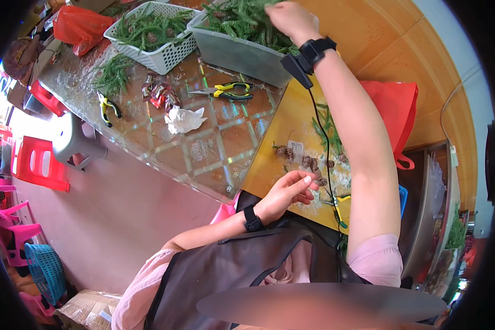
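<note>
My right hand point(291, 21) reaches into the grey plastic bin point(242, 56) at the far side, its fingers closed on a green artificial pine sprig point(253, 12), partly blurred. Nearer to me, my left hand point(290, 192) hovers over the front of the yellow board point(267, 159), its fingers loosely curled and apart, with nothing seen in them. Just beyond it lie several small brown pine cones point(310, 162) and a white label point(296, 147). A pine sprig point(323, 124) rests by my right forearm. Yellow-handled pliers point(342, 212) lie at the near right, partly hidden by the forearm.
A white basket point(168, 59) of pine sprigs stands left of the bin. On the glass-topped table lie long-nose pliers point(231, 91), cutters point(108, 109), crumpled tissue point(184, 119) and wrappers point(160, 94). A red bag point(393, 113) is at right; stools point(38, 162) stand left.
</note>
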Motion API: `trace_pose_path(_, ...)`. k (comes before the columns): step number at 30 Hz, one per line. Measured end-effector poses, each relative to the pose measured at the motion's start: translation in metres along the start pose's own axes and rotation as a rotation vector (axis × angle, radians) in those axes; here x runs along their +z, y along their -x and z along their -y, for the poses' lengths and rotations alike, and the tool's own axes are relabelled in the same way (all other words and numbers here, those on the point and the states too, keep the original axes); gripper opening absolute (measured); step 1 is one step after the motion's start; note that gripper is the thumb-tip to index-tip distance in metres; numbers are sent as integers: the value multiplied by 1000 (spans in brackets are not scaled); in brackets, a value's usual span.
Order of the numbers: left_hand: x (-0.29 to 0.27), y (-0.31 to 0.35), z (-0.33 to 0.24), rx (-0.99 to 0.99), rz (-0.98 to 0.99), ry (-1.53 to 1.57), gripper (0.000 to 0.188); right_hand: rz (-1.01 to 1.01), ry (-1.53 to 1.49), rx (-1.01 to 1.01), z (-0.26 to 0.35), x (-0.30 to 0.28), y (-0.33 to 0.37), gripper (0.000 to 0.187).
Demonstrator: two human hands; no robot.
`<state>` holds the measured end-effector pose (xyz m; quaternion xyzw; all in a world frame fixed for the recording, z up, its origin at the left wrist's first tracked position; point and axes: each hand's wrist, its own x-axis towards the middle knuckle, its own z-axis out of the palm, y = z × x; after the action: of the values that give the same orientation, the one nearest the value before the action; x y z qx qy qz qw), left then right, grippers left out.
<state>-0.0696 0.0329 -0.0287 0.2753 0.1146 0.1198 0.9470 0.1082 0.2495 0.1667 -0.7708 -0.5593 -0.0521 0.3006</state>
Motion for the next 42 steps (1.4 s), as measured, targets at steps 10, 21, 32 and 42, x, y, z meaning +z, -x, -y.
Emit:
trace_pose_path(10, -2, -7, 3, 3, -8, 25, 31, 19, -231, -21, -48, -74, 74, 34)
trace_pose_path(21, 1, -8, 5, 3, -23, -35, 31, 374, 85, 175, -221, -95, 273, 38)
trace_pose_path(32, -5, -17, 11, 17, -67, -175, 31, 151, 70, 255, -250, -69, 308, 18)
trace_pose_path(42, 2, -20, 22, 5, -41, -223, 26, 154, 172, 56, -250, -47, 345, 23)
